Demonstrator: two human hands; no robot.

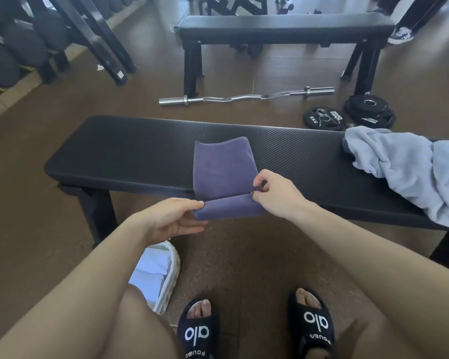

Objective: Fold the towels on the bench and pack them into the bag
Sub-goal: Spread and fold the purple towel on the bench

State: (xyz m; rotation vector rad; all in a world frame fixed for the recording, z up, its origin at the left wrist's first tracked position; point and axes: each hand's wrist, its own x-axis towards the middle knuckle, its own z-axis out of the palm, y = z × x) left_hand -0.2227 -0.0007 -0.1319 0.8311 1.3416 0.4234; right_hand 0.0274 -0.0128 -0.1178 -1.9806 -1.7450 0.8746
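The table carried a purple towel draped off its near edge, just ahead of both grips. The left hand pinched the hanging fold's left corner; the right hand pinched its right corner. A grey towel lay crumpled well right. The bag stood below the left grip.

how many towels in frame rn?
2: purple towel mid-bench, pinched by left hand and right hand; light blue towel crumpled at right end. Bag may hide more.
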